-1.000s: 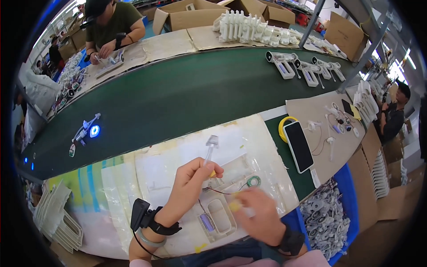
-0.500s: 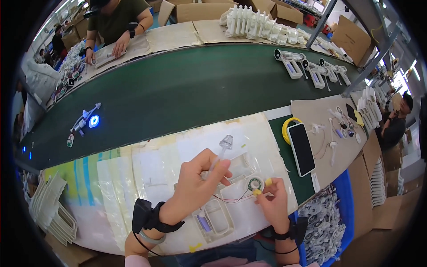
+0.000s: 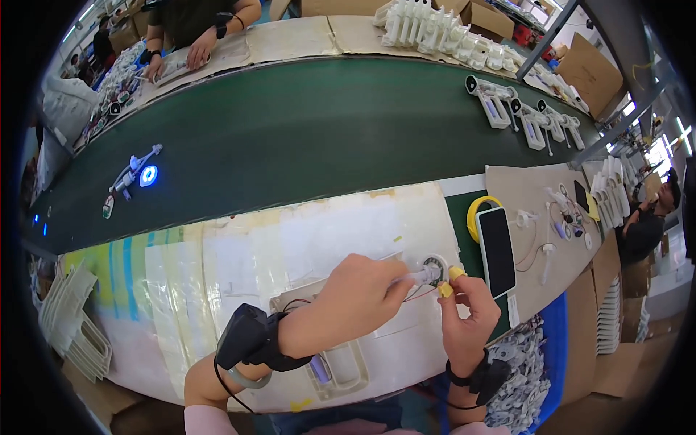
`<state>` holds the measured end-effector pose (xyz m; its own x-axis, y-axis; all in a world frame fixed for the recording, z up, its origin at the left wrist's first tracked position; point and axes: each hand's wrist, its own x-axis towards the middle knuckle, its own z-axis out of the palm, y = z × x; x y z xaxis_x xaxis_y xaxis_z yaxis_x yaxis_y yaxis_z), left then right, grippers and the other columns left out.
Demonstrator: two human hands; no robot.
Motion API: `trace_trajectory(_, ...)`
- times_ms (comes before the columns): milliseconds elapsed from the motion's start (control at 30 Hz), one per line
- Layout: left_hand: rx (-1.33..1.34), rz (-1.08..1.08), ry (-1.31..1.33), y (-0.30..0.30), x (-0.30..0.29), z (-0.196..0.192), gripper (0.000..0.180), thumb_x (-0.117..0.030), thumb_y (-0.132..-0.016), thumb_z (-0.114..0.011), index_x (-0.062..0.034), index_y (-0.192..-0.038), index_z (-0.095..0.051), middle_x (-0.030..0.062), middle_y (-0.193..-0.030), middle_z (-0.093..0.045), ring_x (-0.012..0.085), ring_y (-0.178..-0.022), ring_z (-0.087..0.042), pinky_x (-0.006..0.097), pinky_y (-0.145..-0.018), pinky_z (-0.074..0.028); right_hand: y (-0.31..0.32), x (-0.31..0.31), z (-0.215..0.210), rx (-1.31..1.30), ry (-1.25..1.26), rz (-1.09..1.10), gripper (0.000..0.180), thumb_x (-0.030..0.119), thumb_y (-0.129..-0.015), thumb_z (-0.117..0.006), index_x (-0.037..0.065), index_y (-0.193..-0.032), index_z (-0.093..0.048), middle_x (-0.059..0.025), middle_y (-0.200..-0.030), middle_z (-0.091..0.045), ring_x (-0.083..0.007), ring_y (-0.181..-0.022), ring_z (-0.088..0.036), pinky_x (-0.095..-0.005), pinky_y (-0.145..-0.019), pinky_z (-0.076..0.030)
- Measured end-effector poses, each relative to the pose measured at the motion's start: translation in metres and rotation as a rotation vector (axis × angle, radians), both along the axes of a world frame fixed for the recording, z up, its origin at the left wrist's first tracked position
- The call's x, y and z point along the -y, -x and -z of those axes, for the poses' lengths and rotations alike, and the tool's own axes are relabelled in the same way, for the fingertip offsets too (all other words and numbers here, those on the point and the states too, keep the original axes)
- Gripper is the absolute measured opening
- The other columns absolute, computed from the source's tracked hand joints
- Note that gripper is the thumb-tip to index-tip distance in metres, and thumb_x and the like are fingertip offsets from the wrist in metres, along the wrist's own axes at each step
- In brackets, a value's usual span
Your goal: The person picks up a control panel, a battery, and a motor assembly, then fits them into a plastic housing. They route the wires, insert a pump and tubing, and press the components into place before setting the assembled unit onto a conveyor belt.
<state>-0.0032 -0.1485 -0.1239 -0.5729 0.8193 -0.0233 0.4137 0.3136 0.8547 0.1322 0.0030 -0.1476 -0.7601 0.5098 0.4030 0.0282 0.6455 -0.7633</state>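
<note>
the left hand [image 3: 359, 293] gripped a slim white tool [image 3: 419, 276], its tip pressed into a small round white part [image 3: 435, 270] on the pale counter [image 3: 304, 239], near the right end. the right hand [image 3: 467, 322], fingers [image 3: 455, 273] capped in yellow, pinched that part's near edge. a black phone [image 3: 496, 250] lay just right of them, beside the green belt [image 3: 304, 138].

Phone [image 3: 496, 250] right of ring part [image 3: 433, 271], on bench [image 3: 239, 254].
</note>
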Motion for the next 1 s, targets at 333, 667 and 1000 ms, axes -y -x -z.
trace_trajectory(333, -0.393, -0.171, 0.011, -0.009, -0.012, 0.027, 0.011, -0.010, -0.085, -0.063, 0.0008, -0.086, -0.063, 0.0165, -0.101, -0.056, 0.0319, -0.095, -0.053, 0.042, -0.080, -0.045, 0.020, -0.016, 0.003, 0.120, -0.085, -0.222, 0.023, -0.014, -0.078, -0.065, -0.008, -0.100, -0.064, -0.0126, -0.083, -0.064, -0.0160, -0.069, -0.065, -0.0233, -0.061, -0.053)
trace_trajectory(667, -0.196, -0.187, -0.074, -0.008, -0.007, 0.025, 0.018, -0.009, -0.075, -0.064, 0.0054, -0.086, -0.062, 0.0203, -0.091, -0.054, 0.0346, -0.084, -0.058, 0.039, -0.072, -0.052, 0.032, -0.015, -0.013, 0.206, -0.114, -0.295, 0.020, -0.014, -0.079, -0.065, -0.008, -0.098, -0.063, -0.0128, -0.084, -0.064, -0.0153, -0.066, -0.066, -0.0234, -0.059, -0.054)
trace_trajectory(1000, -0.363, -0.124, 0.024, -0.011, -0.005, 0.035, 0.009, -0.003, -0.072, -0.062, 0.0035, -0.079, -0.062, 0.0187, -0.092, -0.058, 0.0326, -0.088, -0.056, 0.038, -0.077, -0.050, 0.040, -0.014, -0.023, 0.372, -0.145, -0.436, 0.021, -0.014, -0.076, -0.065, -0.007, -0.095, -0.064, -0.0126, -0.085, -0.064, -0.0172, -0.066, -0.067, -0.0248, -0.061, -0.056)
